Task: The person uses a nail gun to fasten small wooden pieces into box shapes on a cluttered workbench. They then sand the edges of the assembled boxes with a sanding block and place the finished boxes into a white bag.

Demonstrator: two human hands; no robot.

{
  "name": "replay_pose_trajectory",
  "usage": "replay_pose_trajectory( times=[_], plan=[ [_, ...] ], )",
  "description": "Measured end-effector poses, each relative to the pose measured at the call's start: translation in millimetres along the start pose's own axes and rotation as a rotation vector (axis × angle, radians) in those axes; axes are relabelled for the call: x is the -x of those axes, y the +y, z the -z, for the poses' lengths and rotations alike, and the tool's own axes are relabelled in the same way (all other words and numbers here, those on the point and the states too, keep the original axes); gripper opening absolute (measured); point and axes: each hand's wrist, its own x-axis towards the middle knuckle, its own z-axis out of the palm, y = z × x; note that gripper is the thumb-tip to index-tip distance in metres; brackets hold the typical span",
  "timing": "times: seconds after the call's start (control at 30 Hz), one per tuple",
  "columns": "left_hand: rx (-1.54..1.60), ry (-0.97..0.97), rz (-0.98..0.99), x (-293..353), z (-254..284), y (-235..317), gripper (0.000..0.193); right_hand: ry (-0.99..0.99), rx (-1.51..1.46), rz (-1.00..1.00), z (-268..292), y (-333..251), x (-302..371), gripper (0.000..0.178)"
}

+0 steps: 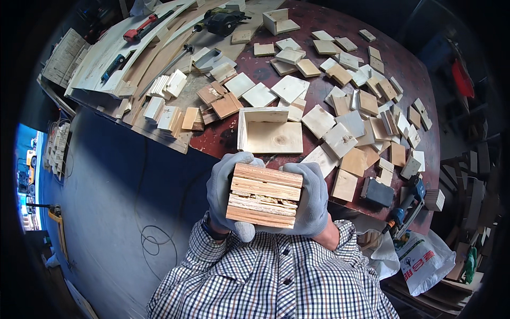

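Note:
Both my hands wear grey gloves and grip a stack of several plywood blocks [263, 195] in front of my chest. My left hand [219, 191] is wrapped round its left side, with the thumb at the lower edge. On the right side, my right hand [312, 199] presses against it, fingers partly hidden behind. The layered edges of the blocks face up at me, and one layer looks rough and broken. Just beyond my hands, at the table's near edge, stands an open corner-shaped wooden piece [273, 139] made of joined boards.
Many loose wooden blocks [340, 141] lie scattered over the dark red table [207, 139]. A cordless drill [406, 207] and a dark battery-like box [377, 192] are at its right edge. Farther left lie a circular saw [223, 22] and a red tool [146, 27]. A white bag [425, 263] hangs below right.

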Motion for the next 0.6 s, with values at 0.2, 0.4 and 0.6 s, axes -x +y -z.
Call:
replay_pose_trajectory(
  times=[0.2, 0.4, 0.6],
  plan=[
    [-0.075, -0.017, -0.202, 0.5, -0.5, -14.8, 0.131, 0.003, 0.016, 0.047, -0.5, 7.7, 6.3, 0.1],
    [0.003, -0.121, -0.081, 1.6, -3.6, -12.6, 0.137, -0.077, -0.012, 0.07, 7.2, 17.4, 6.0, 0.117],
    [0.087, -0.287, -0.081, 8.8, -0.8, -23.2, 0.148, -0.109, -0.02, 0.086, 10.4, 30.5, 11.5, 0.117]
  ],
)
